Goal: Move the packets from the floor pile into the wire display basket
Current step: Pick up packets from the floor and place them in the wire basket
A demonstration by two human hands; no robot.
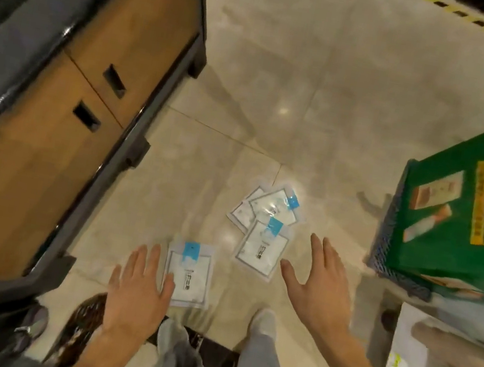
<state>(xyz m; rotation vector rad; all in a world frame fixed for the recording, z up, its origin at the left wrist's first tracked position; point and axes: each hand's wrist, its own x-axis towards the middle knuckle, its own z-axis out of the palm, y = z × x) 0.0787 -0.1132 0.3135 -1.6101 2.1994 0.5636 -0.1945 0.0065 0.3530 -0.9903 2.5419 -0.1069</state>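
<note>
At the left a wooden cabinet [65,94] is standing, and beside it the person is holding the left hand [136,291] flat with straight fingers, gripping nothing, its thumb side just over the edge of one packet [190,273] lying alone on the floor [332,86]. More to the right, the other packets [265,226] are lying in a small overlapping pile. The right hand [318,285] is spreading open beside this pile, holding nothing, and a green box [440,224] is sitting at the far right.

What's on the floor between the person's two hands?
In the head view, one white packet lies flat there, beside the left hand; bare tile separates it from the right hand.
</note>
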